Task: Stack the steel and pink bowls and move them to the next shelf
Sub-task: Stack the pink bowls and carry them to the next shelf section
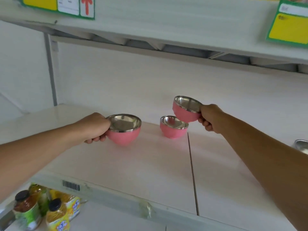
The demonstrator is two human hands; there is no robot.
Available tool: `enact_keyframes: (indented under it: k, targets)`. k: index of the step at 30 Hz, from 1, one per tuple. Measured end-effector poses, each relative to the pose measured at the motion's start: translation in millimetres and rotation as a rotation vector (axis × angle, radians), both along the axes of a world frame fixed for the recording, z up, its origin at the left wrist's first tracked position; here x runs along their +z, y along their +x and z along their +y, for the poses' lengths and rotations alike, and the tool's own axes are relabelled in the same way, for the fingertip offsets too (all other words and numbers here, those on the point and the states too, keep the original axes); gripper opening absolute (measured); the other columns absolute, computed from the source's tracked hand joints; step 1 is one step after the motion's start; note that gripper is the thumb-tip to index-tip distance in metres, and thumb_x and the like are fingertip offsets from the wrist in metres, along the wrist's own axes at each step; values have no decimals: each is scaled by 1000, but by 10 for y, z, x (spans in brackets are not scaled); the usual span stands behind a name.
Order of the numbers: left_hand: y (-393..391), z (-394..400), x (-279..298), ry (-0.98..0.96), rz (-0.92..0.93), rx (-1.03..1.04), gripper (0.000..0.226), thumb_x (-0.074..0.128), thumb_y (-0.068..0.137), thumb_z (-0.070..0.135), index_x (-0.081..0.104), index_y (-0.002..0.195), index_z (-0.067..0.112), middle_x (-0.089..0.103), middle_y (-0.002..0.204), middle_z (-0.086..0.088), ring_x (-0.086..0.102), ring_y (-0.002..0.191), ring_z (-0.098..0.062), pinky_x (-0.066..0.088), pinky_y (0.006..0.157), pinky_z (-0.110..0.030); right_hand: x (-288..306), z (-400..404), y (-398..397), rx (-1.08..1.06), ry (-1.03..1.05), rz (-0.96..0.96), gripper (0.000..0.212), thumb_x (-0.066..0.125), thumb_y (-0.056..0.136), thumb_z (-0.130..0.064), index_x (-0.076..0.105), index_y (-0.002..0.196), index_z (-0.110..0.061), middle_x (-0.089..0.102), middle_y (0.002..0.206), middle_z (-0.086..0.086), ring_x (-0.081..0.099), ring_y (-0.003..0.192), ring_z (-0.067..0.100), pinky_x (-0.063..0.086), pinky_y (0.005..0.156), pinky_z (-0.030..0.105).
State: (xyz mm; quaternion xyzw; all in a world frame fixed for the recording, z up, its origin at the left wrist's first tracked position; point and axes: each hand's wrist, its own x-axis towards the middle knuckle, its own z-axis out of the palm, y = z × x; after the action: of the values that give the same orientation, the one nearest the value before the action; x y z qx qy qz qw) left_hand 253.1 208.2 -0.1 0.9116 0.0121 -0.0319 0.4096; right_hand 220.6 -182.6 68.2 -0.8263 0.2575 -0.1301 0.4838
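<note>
Three bowls, pink outside and steel inside, are in view over a white shelf [150, 164]. My left hand [95, 127] grips the rim of the left bowl [124, 135], which sits at or just above the shelf surface. My right hand [210, 117] holds a second bowl [185, 112] by its rim, lifted and tilted toward the left. That bowl hangs just above and to the right of the third bowl [173, 129], which stands upright on the shelf by the seam.
A seam [192, 172] splits the shelf into two boards. A steel object [300, 145] pokes in at the right edge. Juice bottles [55, 214] stand on the lower shelf at bottom left. Another shelf with yellow price tags [289, 29] hangs overhead.
</note>
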Motion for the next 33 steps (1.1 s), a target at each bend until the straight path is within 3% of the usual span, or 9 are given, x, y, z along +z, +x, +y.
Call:
enact_keyframes:
  k: [8,13,19,23,27,33]
  targets:
    - [-188,385,0,-54,-47,30,42,55,107,45,68,87,10,64,51,-4,38,34,-15,26,39,-16,-265,217,369,27,-112,98,28,35,93,0,58,79,-8,50,61,10,31,45,17,24,34,16]
    - [-219,356,61,-91,-55,46,35,55,106,41,66,87,13,61,51,-3,35,37,-15,23,39,-16,-393,202,379,43,-155,112,18,45,94,-9,53,78,-10,49,64,8,33,50,19,26,50,26]
    - [-152,-143,415,-106,-73,17,21,51,101,25,63,87,15,61,50,-3,35,36,-13,24,36,-16,-478,157,256,119,-18,175,21,50,99,-26,53,82,-14,47,62,5,27,40,15,24,44,21]
    - [-47,-660,734,-143,-107,-28,21,44,97,16,63,88,13,61,53,-5,36,38,-14,24,35,-16,-523,36,118,125,88,94,34,47,105,-42,66,101,-14,48,63,5,29,41,16,24,48,22]
    - [85,-1227,964,-139,-154,-89,23,40,93,11,62,85,10,62,61,-9,36,44,-17,23,37,-15,-623,-113,-111,62,111,42,37,44,108,-32,71,113,-7,44,65,6,29,50,20,23,53,27]
    - [331,-1868,936,-66,-192,-163,26,43,96,13,63,80,7,62,58,-8,41,47,-19,29,41,-20,-763,-324,-522,22,60,89,23,47,102,-16,69,99,-10,42,59,4,29,48,18,22,54,27]
